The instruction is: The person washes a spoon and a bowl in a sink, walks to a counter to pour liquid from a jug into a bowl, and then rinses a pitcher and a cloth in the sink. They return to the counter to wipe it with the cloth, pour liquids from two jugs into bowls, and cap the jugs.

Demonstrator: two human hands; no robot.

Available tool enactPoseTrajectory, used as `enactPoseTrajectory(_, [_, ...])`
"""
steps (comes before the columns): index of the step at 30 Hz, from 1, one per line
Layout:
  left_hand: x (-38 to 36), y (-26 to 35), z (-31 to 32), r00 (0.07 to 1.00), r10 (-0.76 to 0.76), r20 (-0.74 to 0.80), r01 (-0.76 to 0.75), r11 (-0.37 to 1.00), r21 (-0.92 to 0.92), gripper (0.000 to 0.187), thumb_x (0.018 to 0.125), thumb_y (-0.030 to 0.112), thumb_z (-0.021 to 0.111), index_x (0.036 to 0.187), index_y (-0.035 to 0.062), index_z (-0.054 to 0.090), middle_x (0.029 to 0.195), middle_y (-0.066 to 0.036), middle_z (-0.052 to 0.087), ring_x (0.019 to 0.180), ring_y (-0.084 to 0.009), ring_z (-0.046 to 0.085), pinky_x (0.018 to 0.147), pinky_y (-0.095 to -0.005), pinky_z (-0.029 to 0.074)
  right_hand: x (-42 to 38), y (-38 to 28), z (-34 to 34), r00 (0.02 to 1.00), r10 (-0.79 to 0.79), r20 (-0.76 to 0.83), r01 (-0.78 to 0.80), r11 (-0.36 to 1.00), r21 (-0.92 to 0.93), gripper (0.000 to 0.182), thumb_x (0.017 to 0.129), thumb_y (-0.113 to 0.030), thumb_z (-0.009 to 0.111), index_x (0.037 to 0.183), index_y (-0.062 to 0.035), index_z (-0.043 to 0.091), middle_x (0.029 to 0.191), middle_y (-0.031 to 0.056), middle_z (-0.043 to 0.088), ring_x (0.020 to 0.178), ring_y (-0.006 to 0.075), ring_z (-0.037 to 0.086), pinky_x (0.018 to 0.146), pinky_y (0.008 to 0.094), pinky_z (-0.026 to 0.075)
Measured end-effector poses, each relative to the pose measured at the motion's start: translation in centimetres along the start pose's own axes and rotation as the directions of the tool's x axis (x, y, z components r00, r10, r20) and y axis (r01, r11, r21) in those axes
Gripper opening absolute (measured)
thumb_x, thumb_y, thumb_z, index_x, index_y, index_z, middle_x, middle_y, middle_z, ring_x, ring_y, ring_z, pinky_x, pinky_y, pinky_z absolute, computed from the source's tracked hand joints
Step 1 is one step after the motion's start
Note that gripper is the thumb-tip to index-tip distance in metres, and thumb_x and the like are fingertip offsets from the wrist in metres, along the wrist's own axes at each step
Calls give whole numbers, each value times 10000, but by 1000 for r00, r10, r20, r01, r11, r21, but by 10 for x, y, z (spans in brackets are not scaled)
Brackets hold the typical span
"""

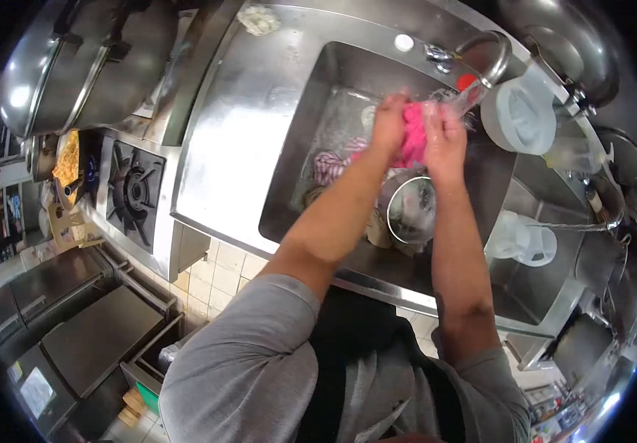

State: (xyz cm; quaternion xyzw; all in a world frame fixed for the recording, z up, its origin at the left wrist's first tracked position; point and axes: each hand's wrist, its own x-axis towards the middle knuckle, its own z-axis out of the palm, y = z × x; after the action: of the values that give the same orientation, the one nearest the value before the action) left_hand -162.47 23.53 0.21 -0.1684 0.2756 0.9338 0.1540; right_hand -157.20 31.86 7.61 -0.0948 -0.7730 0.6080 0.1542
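A bright pink cloth (412, 140) is bunched between my two hands over the sink basin (289, 162). My left hand (390, 127) grips its left side, fingers closed. On the other side my right hand (445, 144) is closed on the cloth, its fingers partly blurred by splashing water. Water from the curved faucet (497, 63) falls beside my right hand and onto the cloth. Below the hands sits a round metal pot (411, 210). A striped pink and white cloth (328, 167) lies wet in the basin to the left.
A white plastic container (519, 118) stands at the sink's right rim. In the second basin lies a translucent plastic jug (529, 242). A steel drainboard (241, 133) extends left, with a whitish scrubber (258, 20) at its back. Farther left is a stove burner (136, 190).
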Motion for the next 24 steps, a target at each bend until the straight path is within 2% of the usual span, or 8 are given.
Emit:
enactPoseTrajectory(3, [-19,-5,10,999,46,12,-47,985,167,203,938,257,590,976,64,637,861,-38,631,738,-143,573,687,-292,491,-1,-10,13,993,122,-4,-109,868,-485,316,897,-343,617,972,-39,661,911,268,646,884,406,639,783,427,496])
enactPoseTrajectory(8, [-47,14,12,953,148,264,-267,821,505,281,898,144,670,1140,42,569,995,-36,610,906,-152,586,834,-328,497,22,21,-21,988,134,71,-62,782,-621,301,908,-254,583,1114,-44,642,975,260,656,962,410,636,828,420,494])
enactPoseTrajectory(12, [-19,-22,-49,815,194,546,-519,663,539,479,799,152,779,1188,29,528,1112,-63,610,939,-127,593,861,-285,492,21,7,-26,958,88,274,-9,961,-276,335,891,-175,628,1180,-7,603,1013,174,680,945,297,665,842,382,497])
enactPoseTrajectory(13, [-36,-9,-31,886,-7,463,-238,851,469,478,767,91,776,1171,20,531,1107,-86,627,923,-143,611,819,-300,514,21,6,-26,959,147,241,-139,989,-47,337,889,-179,643,1181,-14,609,1000,143,683,932,269,663,837,384,498])
enactPoseTrajectory(15, [-32,1,-21,962,-20,272,-144,809,570,452,768,48,744,1167,18,533,1079,-89,635,906,-155,620,786,-305,525,21,10,-30,951,223,213,-262,948,178,340,887,-184,658,1182,-21,614,986,112,686,919,241,661,832,386,499])
enactPoseTrajectory(18, [-33,2,-10,993,39,110,-100,764,637,392,773,-37,651,1144,21,540,987,-102,654,862,-189,645,720,-314,541,16,2,-40,715,697,-52,-649,690,321,383,923,-246,637,1235,-37,566,1052,95,665,975,233,642,845,381,512])
enactPoseTrajectory(20, [-42,5,3,993,-12,115,-10,981,192,365,794,-2,632,1146,40,544,981,-93,648,866,-211,650,757,-347,532,13,27,-33,559,829,2,-758,510,406,378,922,-287,643,1200,-38,588,1049,105,660,921,211,655,791,353,521])
enactPoseTrajectory(24, [-46,-5,2,979,5,204,15,995,-97,325,840,94,636,1150,53,544,987,-83,645,875,-228,649,803,-388,524,13,82,-11,847,525,-80,-445,784,433,470,899,-442,642,1136,-36,636,1015,125,686,893,222,641,754,372,512])
